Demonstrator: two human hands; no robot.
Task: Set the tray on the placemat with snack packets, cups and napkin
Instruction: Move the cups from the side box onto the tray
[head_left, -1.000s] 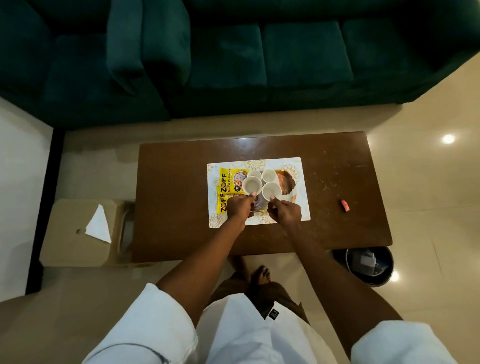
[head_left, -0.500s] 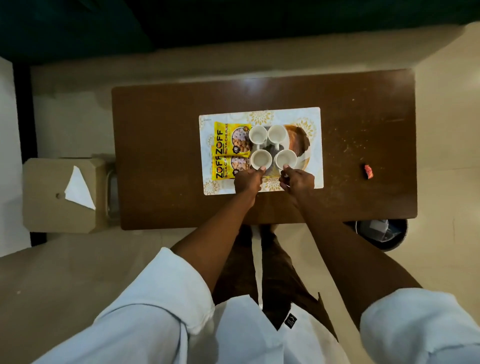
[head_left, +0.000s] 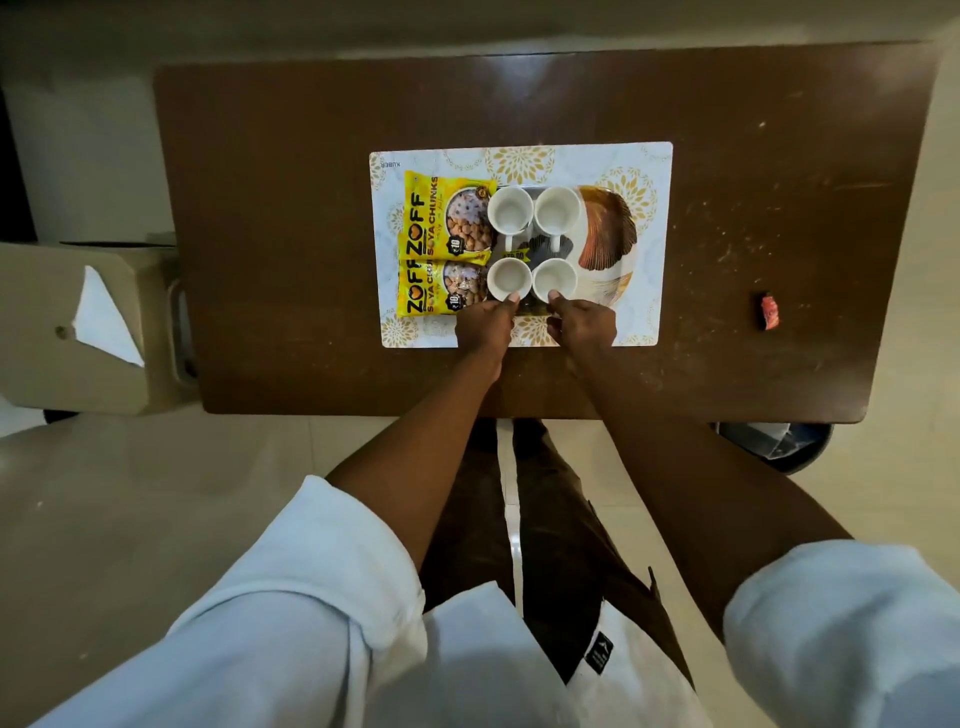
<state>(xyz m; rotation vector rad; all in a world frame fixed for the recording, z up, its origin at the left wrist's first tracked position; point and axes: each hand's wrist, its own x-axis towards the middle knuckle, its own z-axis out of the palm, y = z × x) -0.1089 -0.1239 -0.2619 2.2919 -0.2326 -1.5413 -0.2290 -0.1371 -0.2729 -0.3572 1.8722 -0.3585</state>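
Now | left hand (head_left: 485, 327): fingers curled, thumb touching near-left cup (head_left: 509, 279) | right hand (head_left: 584, 327): curled, thumb touching near-right cup (head_left: 555, 279)

I'm seeing the tray (head_left: 605, 244) lying on the placemat (head_left: 571, 158), carrying four white cups (head_left: 510, 210) and two yellow packets (head_left: 441, 218)

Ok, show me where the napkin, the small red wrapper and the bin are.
Napkin (head_left: 106, 318): head view, middle of the white sheet.
Red wrapper (head_left: 769, 311): head view, its centre, on the table.
Bin (head_left: 779, 447): head view, visible rim below the table edge.
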